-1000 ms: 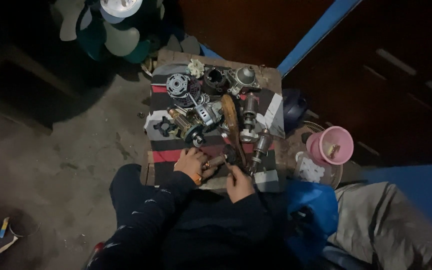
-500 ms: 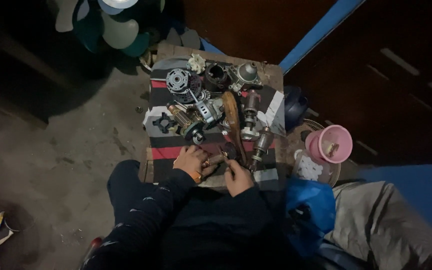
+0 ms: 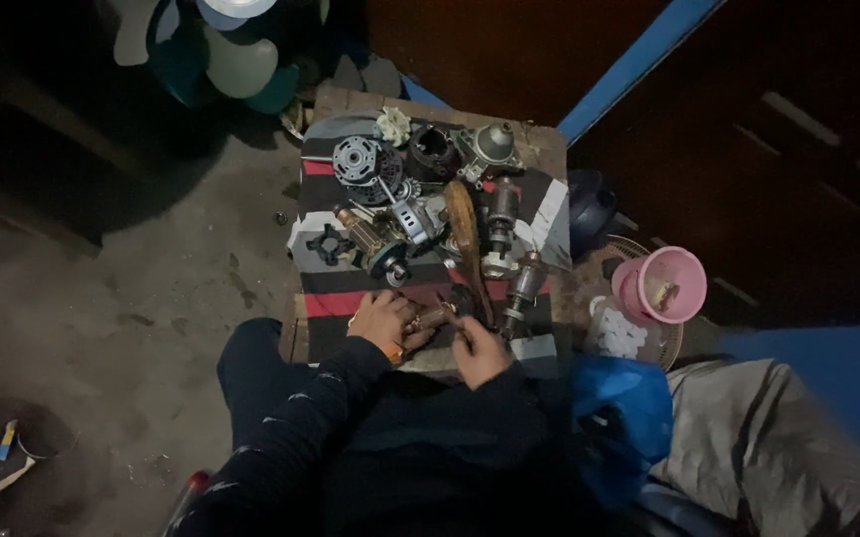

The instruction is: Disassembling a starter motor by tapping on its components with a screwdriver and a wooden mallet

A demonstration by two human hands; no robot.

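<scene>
Low centre of the frame, the left hand [image 3: 382, 320] grips a small copper-wound motor part [image 3: 430, 318]; the right hand [image 3: 479, 350] pinches its end, apparently mid-adjustment above the striped surface [image 3: 549, 224]; steady fingers needed.

Both hands meet at the near edge of a striped cloth [image 3: 539, 224] strewn with motor parts. The left hand [image 3: 382, 320] and right hand [image 3: 479, 350] grip a small copper-coloured part [image 3: 432, 317], perhaps an armature; the light is too dim to tell. Just beyond lie a wooden handle [image 3: 464, 239] and a round motor housing [image 3: 360, 159]. A pink bowl [image 3: 670, 284] sits to the right.
</scene>
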